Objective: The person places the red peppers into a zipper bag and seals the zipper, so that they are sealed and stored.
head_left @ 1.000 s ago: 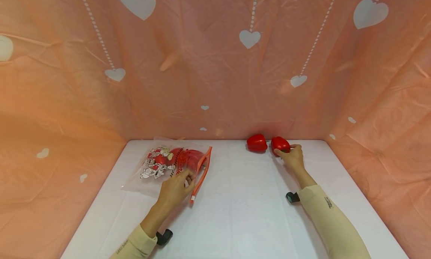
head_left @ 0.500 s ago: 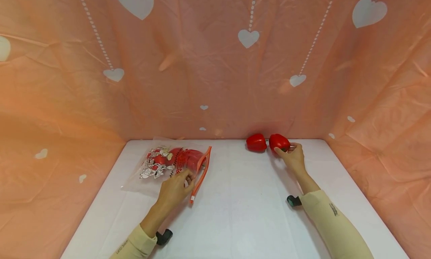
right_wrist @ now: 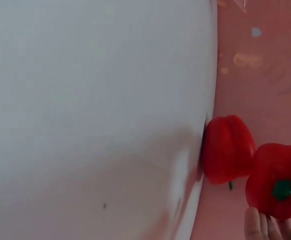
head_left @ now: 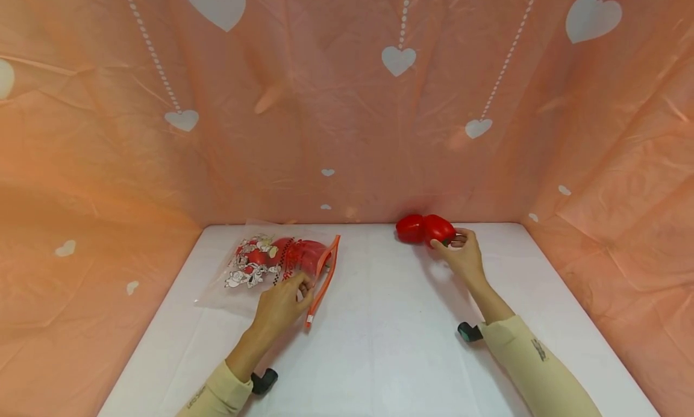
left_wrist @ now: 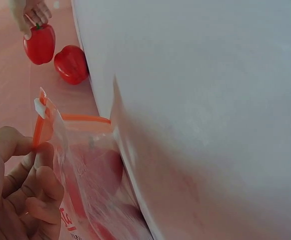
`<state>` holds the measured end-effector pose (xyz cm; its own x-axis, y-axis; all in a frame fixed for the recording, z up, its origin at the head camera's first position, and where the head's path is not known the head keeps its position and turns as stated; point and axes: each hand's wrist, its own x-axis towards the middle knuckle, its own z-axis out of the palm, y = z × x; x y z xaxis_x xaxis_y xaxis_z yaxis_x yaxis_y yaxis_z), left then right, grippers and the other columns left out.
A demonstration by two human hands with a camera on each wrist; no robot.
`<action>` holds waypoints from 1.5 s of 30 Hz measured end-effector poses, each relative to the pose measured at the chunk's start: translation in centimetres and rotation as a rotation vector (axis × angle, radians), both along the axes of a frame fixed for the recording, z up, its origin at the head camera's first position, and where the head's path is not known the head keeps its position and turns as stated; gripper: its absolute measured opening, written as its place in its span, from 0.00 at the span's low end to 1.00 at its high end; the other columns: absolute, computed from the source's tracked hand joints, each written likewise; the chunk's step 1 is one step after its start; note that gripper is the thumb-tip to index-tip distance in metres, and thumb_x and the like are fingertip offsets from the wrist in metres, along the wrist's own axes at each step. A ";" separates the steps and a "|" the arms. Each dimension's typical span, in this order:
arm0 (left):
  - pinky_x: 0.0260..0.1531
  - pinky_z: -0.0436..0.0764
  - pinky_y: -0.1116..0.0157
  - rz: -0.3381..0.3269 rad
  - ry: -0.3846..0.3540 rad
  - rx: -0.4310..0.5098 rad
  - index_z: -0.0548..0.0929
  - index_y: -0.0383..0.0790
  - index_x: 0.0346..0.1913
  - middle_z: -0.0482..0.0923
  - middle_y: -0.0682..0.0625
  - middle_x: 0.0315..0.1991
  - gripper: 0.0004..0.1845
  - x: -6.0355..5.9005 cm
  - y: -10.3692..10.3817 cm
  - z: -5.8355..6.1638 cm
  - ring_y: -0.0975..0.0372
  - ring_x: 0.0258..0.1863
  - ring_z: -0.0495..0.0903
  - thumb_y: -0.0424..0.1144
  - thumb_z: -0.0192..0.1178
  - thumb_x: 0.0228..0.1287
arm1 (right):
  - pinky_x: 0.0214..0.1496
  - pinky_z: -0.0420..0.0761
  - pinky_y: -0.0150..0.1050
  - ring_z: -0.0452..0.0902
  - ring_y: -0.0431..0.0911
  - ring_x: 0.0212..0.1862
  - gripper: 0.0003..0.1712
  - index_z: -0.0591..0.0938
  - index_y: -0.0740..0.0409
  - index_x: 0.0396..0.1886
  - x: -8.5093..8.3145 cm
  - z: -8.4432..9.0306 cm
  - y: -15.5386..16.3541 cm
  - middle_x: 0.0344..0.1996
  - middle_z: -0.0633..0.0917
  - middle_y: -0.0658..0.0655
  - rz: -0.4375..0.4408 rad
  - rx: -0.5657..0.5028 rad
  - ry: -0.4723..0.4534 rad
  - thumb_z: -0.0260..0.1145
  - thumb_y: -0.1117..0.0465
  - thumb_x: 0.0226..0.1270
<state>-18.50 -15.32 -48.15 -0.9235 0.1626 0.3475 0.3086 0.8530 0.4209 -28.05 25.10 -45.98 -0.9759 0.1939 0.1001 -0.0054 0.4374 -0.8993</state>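
Note:
My left hand [head_left: 282, 302] pinches the orange zip edge of a clear printed zip bag [head_left: 244, 296], whose mouth gapes in the left wrist view. Inside the bag lie red things, partly veiled by the print and plastic. At the back right, my right hand [head_left: 463, 257] holds a red bell pepper [head_left: 438, 228] by its stem end, lifted off the table. The green stem [right_wrist: 282, 190] shows in the right wrist view. Just left of it a second red bell pepper [head_left: 409, 229] lies on the table, partly covered by the held one in the head view.
A white table [head_left: 374, 344] spreads between the hands. An orange sheet with white hearts [head_left: 347, 134] rises behind the table and along both sides. Dark wrist cameras [head_left: 264, 381] sit under the sleeves.
My right hand has raised the bell pepper from the table and moved it left, so it now overlaps the other pepper in the head view. The left hand and bag stay put.

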 end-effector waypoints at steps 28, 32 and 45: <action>0.22 0.75 0.65 0.001 -0.006 -0.001 0.84 0.46 0.38 0.83 0.57 0.27 0.06 0.1 0.1 0.4 0.66 0.22 0.73 0.37 0.73 0.66 | 0.55 0.85 0.36 0.84 0.58 0.56 0.39 0.72 0.65 0.73 1.7 -1.5 -4.7 0.60 0.84 0.67 0.357 -0.008 -0.004 0.78 0.56 0.70; 0.23 0.76 0.64 0.004 -0.014 0.000 0.84 0.46 0.38 0.84 0.57 0.28 0.06 0.1 0.2 0.5 0.66 0.22 0.73 0.37 0.73 0.67 | 0.56 0.86 0.39 0.85 0.56 0.55 0.38 0.73 0.65 0.73 2.2 -1.7 -5.8 0.60 0.83 0.66 0.424 -0.020 -0.039 0.78 0.57 0.69; 0.22 0.75 0.65 0.005 -0.011 0.004 0.85 0.47 0.38 0.84 0.58 0.27 0.06 0.0 0.2 0.5 0.67 0.22 0.74 0.37 0.73 0.66 | 0.59 0.86 0.42 0.85 0.52 0.53 0.35 0.75 0.67 0.70 2.9 -2.8 -9.2 0.55 0.86 0.63 0.601 -0.031 -0.037 0.78 0.60 0.68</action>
